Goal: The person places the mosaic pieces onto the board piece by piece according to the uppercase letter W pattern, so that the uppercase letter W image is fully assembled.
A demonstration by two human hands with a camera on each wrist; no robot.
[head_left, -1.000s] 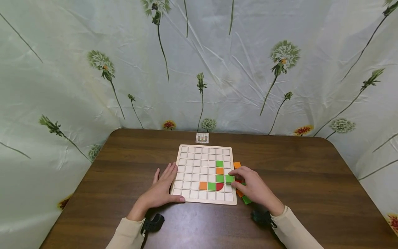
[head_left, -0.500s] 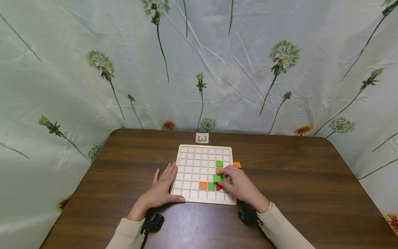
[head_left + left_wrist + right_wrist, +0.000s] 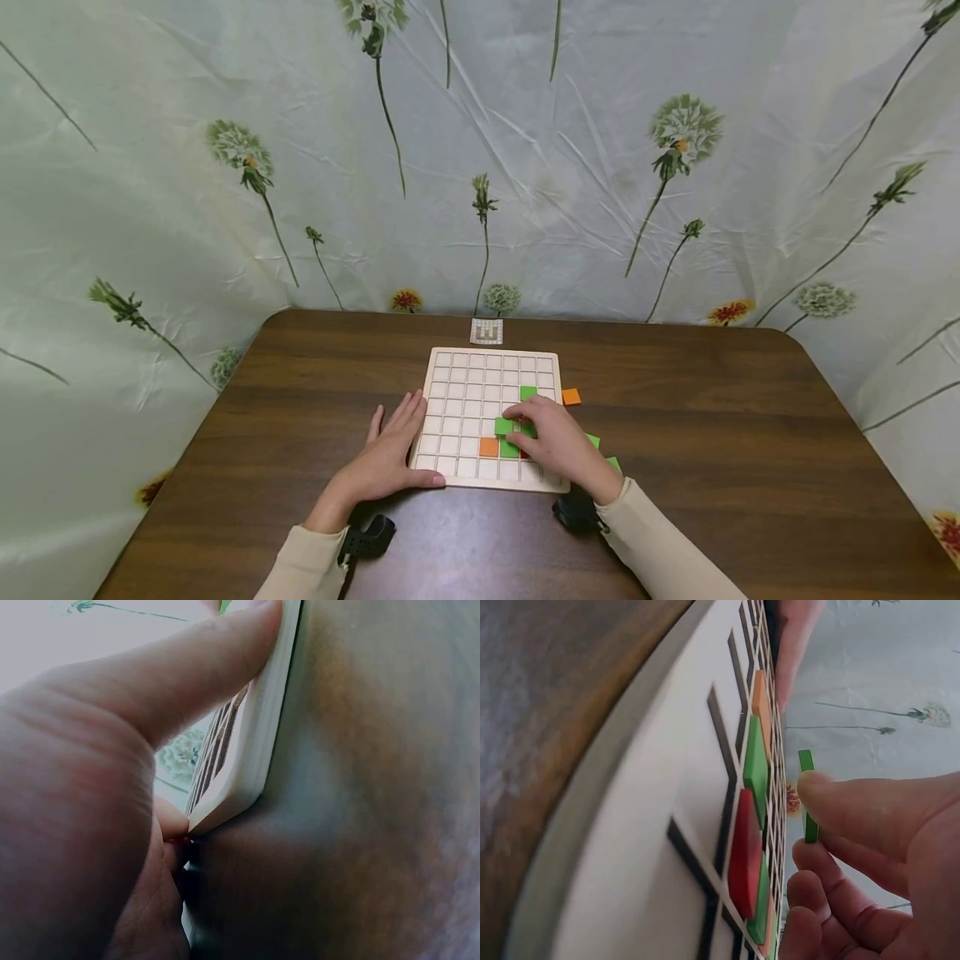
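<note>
A pale wooden grid board (image 3: 447, 425) lies on the table. My left hand (image 3: 386, 457) rests at its left side, fingers fairly straight along the edge and the thumb (image 3: 202, 664) on the near left corner. Between thumb and fingers, my right hand (image 3: 558, 446) pinches a green square tile (image 3: 811, 827) just above the grid. Set in the board are an orange tile (image 3: 488, 447), a green tile (image 3: 756, 769), a red rounded-corner tile (image 3: 742, 859) and another green tile (image 3: 528, 392) higher up. The right hand partly covers the tiles in that column.
Right of the board lie a loose orange tile (image 3: 572, 397) and green tiles (image 3: 613, 463), partly hidden by the right arm. A small printed card (image 3: 487, 332) sits beyond the board on the brown table (image 3: 712, 408). A floral cloth (image 3: 570, 250) hangs behind.
My right hand has carried the green tile leftward from the board's right edge to above the grid, left of the tile column. The left hand has stayed in place.
</note>
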